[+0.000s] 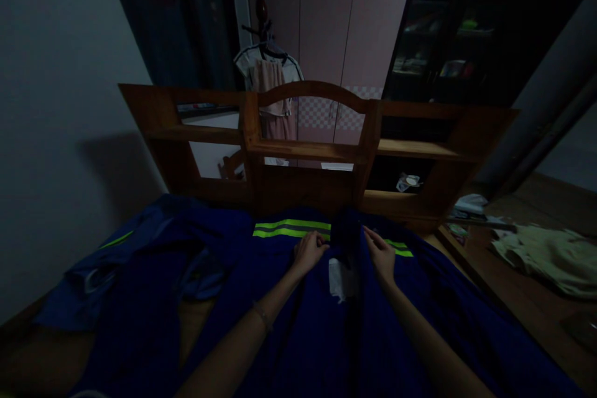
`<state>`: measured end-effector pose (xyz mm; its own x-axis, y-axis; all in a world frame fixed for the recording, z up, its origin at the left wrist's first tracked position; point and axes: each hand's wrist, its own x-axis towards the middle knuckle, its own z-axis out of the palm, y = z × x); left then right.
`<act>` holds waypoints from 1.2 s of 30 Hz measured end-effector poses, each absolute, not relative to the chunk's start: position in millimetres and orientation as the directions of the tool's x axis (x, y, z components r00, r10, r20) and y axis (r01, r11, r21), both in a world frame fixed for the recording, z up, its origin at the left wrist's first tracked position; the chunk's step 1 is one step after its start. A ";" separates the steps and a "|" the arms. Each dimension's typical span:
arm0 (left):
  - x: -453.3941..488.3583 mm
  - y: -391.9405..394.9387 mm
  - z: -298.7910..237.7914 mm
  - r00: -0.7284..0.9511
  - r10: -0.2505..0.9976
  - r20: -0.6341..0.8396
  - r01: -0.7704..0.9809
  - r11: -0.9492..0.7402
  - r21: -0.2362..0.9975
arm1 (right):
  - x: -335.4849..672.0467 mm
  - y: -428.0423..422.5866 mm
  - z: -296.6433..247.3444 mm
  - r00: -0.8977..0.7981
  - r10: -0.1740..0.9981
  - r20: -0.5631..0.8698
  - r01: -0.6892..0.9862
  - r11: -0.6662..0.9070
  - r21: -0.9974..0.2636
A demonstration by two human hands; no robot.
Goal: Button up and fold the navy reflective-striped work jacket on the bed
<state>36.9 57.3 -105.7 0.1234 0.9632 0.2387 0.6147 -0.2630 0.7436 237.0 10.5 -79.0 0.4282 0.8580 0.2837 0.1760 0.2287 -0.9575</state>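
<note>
From the head view I see a creased, dark-blue work jacket, with a flat fluorescent stripe, before an arched wooden headboard. It lies under both hands: the right hand pinches its raised edge; the left hand curls by the stripe, its grip unclear to me.
</note>
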 end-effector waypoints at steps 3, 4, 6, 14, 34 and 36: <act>38.7 55.0 -99.2 0.153 0.954 0.257 0.617 -0.296 0.729 | 247.6 11.9 -76.0 0.533 0.785 0.317 0.148 0.282 -0.948; 38.7 53.0 -96.2 0.172 0.948 0.268 0.609 -0.316 0.728 | 246.2 11.0 -75.0 0.503 0.792 0.346 0.167 0.304 -0.938; 38.5 47.3 -90.0 0.214 0.934 0.288 0.579 -0.358 0.732 | 235.3 6.7 -74.4 0.363 0.832 0.419 0.247 0.348 -0.904; 37.4 20.1 -87.7 0.230 0.891 0.392 0.395 -0.453 0.799 | 190.7 -14.0 -78.1 -0.051 0.812 0.582 0.476 0.532 -0.700; 40.2 0.7 -80.1 0.192 0.818 0.542 0.345 -0.574 0.743 | 198.4 -18.3 -71.5 -0.076 0.783 0.618 0.491 0.568 -0.660; 40.2 -0.2 -79.6 0.218 0.807 0.549 0.341 -0.590 0.732 | 198.3 -18.3 -71.1 -0.059 0.787 0.614 0.484 0.561 -0.672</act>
<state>40.2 -0.2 -79.6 0.2185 0.8069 0.5488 0.3409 -0.5901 0.7318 198.3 -18.3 -71.1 -0.0594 0.7870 0.6141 0.4844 0.5607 -0.6716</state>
